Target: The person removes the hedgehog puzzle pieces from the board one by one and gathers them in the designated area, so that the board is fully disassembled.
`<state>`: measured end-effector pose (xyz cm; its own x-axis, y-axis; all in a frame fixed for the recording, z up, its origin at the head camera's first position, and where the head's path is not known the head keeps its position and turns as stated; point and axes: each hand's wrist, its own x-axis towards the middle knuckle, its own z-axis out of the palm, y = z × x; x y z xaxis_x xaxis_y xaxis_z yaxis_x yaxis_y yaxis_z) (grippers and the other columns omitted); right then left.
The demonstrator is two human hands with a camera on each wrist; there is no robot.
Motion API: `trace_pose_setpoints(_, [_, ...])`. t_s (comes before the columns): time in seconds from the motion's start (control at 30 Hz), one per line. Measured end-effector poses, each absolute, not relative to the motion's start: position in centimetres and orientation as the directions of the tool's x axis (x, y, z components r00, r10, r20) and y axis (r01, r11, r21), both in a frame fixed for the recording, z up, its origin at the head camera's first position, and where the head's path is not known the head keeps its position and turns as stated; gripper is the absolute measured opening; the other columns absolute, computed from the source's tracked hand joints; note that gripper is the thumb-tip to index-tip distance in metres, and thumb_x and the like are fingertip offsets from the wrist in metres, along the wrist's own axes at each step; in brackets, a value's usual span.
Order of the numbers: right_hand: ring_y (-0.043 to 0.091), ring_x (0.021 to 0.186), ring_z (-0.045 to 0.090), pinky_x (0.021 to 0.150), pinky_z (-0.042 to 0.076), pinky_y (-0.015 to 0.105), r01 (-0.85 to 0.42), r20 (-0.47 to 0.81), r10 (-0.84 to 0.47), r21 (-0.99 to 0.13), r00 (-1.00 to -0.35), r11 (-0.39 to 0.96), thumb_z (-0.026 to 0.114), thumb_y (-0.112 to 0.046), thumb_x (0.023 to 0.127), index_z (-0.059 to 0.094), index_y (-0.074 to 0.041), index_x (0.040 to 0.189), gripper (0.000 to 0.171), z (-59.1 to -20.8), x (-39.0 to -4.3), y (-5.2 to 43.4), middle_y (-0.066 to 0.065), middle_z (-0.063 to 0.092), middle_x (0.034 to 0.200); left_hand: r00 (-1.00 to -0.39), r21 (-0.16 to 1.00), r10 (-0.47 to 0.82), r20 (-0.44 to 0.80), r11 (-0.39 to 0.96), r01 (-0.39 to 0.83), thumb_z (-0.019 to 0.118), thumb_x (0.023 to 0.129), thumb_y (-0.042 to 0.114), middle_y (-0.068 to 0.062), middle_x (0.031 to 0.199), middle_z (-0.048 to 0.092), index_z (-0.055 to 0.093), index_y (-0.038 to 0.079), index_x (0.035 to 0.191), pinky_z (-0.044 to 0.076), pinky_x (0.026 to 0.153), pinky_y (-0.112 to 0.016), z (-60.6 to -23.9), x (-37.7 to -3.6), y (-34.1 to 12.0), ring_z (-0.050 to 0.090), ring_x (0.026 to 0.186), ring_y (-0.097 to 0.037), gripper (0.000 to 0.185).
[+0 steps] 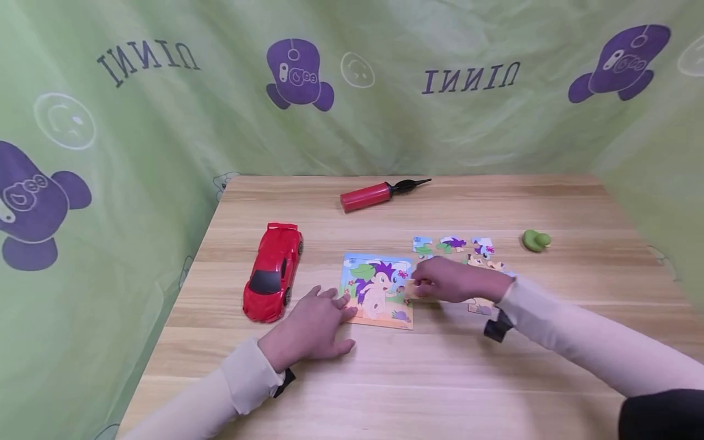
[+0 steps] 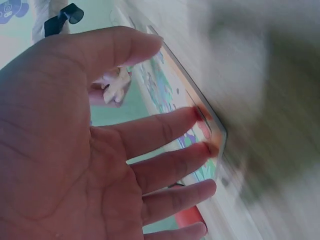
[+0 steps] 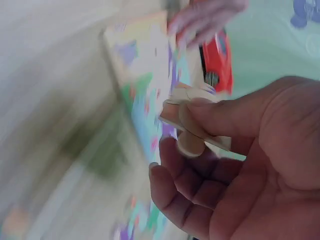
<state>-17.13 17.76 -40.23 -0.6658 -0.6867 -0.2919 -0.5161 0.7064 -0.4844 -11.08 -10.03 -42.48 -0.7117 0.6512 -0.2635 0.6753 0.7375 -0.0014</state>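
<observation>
A jigsaw board (image 1: 404,325) with a purple-haired cartoon hedgehog picture lies flat on the table. The left hand (image 1: 313,324) is at its left edge, fingers spread and straight, with fingertips on the border in the left wrist view. Over the board's right side, the right hand (image 1: 453,280) pinches tan-backed jigsaw pieces (image 3: 191,144) between thumb and fingers; they overlap one another in the right wrist view. Several loose jigsaw pieces (image 1: 484,245) lie on the table behind and around the right hand, some partly hidden by it.
A red toy car (image 1: 269,269) stands left of the board. Toward the back lies a red hand pump (image 1: 365,197) with a black nozzle. A small green toy duck (image 1: 535,240) sits at the right. Green printed cloth (image 1: 385,134) encloses the table's back and sides.
</observation>
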Motion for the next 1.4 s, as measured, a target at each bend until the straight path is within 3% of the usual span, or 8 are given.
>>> trace_pose_setpoints(0.07, [0.009,0.062,0.044,0.057,0.039,0.024,-0.487,-0.305,-0.658,-0.478,-0.689,0.731,0.063,-0.013,0.085,0.062,-0.015,0.082,0.004,-40.1,-17.2,19.2,-0.006,0.049,0.067,-0.722,-0.020,0.641,-0.262,0.744,0.668,0.053,0.077,0.062,-0.005,0.131,0.053,0.056,0.024,0.128,0.030,0.101,-0.054,-42.5,-10.9,-10.0,0.045,0.122,-0.031,0.063])
trace_pose_setpoints(0.17, [0.009,0.063,0.046,0.055,0.040,0.024,-0.431,-0.317,-0.603,-0.471,-0.732,0.770,0.069,-0.011,0.080,0.061,-0.016,0.088,0.013,-40.5,-17.3,20.8,-0.005,0.052,0.068,-0.735,-0.024,0.631,-0.248,0.755,0.656,0.053,0.077,0.063,-0.006,0.129,0.055,0.058,0.021,0.126,0.030,0.101,-0.054,-42.7,-10.7,-9.9,0.046,0.121,-0.032,0.065])
trace_pose_setpoints(0.27, [0.010,0.060,0.047,0.053,0.040,0.024,-0.384,-0.337,-0.559,-0.464,-0.757,0.799,0.074,-0.014,0.075,0.058,-0.018,0.084,0.018,-41.1,-17.4,21.7,-0.004,0.052,0.065,-0.738,-0.018,0.632,-0.237,0.757,0.654,0.053,0.077,0.063,-0.008,0.127,0.056,0.059,0.019,0.125,0.031,0.101,-0.054,-42.7,-10.5,-9.8,0.047,0.121,-0.032,0.065])
trace_pose_setpoints(0.57, [0.009,0.058,0.049,0.054,0.041,0.025,-0.359,-0.381,-0.540,-0.451,-0.750,0.817,0.081,-0.020,0.066,0.055,-0.015,0.081,0.030,-42.1,-17.9,22.2,-0.004,0.053,0.063,-0.746,-0.001,0.627,-0.224,0.765,0.644,0.054,0.077,0.062,-0.008,0.128,0.056,0.059,0.018,0.125,0.032,0.100,-0.054,-43.1,-10.1,-9.9,0.047,0.121,-0.033,0.065])
trace_pose_setpoints(0.97, [0.011,0.052,0.040,0.048,0.031,0.026,-0.499,-0.337,-0.511,-0.127,-0.791,0.857,0.080,-0.047,0.060,0.049,-0.021,0.061,0.040,-42.4,-19.4,21.8,-0.006,0.046,0.055,-0.747,-0.008,0.628,-0.218,0.764,0.645,0.053,0.078,0.061,-0.009,0.129,0.054,0.058,0.016,0.125,0.033,0.099,-0.053,-42.8,-9.9,-10.0,0.047,0.120,-0.033,0.065])
trace_pose_setpoints(1.07, [0.010,0.052,0.040,0.048,0.032,0.025,-0.546,-0.327,-0.552,-0.120,-0.767,0.829,0.079,-0.044,0.063,0.049,-0.021,0.061,0.038,-41.9,-19.1,21.1,-0.008,0.045,0.055,-0.744,-0.005,0.639,-0.195,0.758,0.652,0.053,0.079,0.060,-0.009,0.127,0.056,0.059,0.015,0.123,0.035,0.099,-0.051,-43.0,-9.9,-9.8,0.049,0.117,-0.031,0.063])
trace_pose_setpoints(1.23, [0.007,0.054,0.044,0.051,0.038,0.023,-0.614,-0.215,-0.651,-0.216,-0.728,0.759,0.071,-0.036,0.078,0.052,-0.024,0.066,0.024,-41.0,-18.0,18.0,-0.011,0.048,0.059,-0.731,0.033,0.677,-0.087,0.735,0.677,0.052,0.083,0.052,-0.009,0.113,0.061,0.065,0.012,0.113,0.042,0.094,-0.041,-43.9,-10.3,-9.6,0.052,0.105,-0.024,0.052])
trace_pose_setpoints(1.4, [0.007,0.061,0.047,0.057,0.043,0.023,-0.667,-0.141,-0.718,-0.284,-0.682,0.689,0.063,-0.035,0.084,0.060,-0.022,0.080,0.014,-42.1,-17.3,13.1,-0.010,0.052,0.070,-0.765,0.188,0.643,0.042,0.747,0.638,0.056,0.084,0.040,-0.005,0.107,0.057,0.065,0.011,0.111,0.049,0.083,-0.030,-44.6,-11.9,-10.2,0.051,0.098,-0.015,0.040])
